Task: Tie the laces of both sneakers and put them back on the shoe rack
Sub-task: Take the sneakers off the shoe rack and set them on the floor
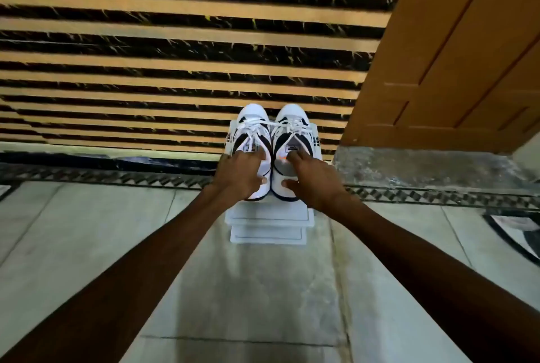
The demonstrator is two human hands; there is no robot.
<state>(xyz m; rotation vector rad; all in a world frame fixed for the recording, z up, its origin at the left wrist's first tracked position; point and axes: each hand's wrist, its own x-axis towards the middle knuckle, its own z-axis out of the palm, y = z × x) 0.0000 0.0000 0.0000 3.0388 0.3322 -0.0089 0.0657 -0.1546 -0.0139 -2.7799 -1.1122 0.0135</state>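
Observation:
Two white and black sneakers stand side by side on the top of a white tiered shoe rack, toes pointing away from me. My left hand grips the collar of the left sneaker, fingers inside the opening and thumb on the heel. My right hand holds the right sneaker the same way. White laces cross both tongues; I cannot tell whether they are knotted. The heels are hidden under my hands.
The rack stands against a wall of tan and black marbled stripes. A wooden door rises at the right above a grey stone sill. Pale floor tiles spread below, with a patterned border strip.

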